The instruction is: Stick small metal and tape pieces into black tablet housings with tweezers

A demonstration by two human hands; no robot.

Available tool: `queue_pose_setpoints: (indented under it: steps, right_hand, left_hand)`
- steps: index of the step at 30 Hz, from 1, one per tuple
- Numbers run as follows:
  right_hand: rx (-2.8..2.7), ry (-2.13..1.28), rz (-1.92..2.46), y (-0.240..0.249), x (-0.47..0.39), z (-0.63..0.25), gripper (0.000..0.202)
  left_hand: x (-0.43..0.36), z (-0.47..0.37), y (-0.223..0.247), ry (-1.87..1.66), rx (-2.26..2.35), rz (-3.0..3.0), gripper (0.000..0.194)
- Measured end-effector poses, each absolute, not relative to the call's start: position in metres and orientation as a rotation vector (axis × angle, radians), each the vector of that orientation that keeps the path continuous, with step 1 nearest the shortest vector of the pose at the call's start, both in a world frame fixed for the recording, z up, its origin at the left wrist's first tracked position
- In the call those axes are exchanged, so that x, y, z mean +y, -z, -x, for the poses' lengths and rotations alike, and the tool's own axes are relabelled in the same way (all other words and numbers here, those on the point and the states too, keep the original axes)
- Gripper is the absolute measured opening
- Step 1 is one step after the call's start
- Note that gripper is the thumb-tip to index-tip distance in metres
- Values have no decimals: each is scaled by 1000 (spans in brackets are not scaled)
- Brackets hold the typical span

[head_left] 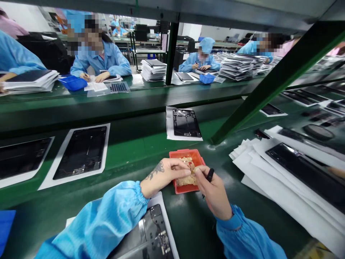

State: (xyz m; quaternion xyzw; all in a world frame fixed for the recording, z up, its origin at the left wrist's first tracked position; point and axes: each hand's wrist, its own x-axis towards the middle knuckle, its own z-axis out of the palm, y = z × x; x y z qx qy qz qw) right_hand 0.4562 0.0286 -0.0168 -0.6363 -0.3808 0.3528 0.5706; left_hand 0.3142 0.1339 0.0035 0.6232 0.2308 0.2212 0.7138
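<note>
My left hand (172, 172) reaches over a small red tray (199, 158), thumb and fingers pinched together. Whatever is between those fingertips is too small to make out. Close beside it, my right hand (214, 189) also has its thumb and forefinger pinched, and a black pen-like tool (210, 175) is tucked in its grip. Tan pieces with small red spots (185, 180) lie in the tray beneath both hands. Under my left forearm, an opened tablet body (159, 230) with a visible circuit board rests on white sheeting, partly covered by my sleeve.
More opened tablet bodies lie on white sheets at the left (81, 154) and ahead (187, 124). Stacked white sheets (258, 169) with panels stand on the right. A slanted green post (269, 86) rises beyond the tray. Co-workers in blue sit across the bench.
</note>
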Motion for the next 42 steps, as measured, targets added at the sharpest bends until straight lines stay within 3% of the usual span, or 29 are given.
queue_pose_setpoints:
  steps: [8,25,32,37,42]
  right_hand:
    - [-1284,-262,1620,9,26,-457,10]
    - [-1559,-74,1571,17,21,-455,20]
    - [-1580,-202,1569,16,23,-460,16]
    - [-1599,-305,1576,12,24,-460,13]
    - [-1560,-169,1764,14,26,-466,14]
  left_hand:
    - [131,-313,-6,-649,614,-1497,14]
    - [120,-309,-5,-828,591,-1831,15]
    - [121,-307,-9,-745,600,-1866,17]
    - [121,-305,-9,-611,637,-1622,13]
    - [126,-294,-4,-570,697,-1287,10]
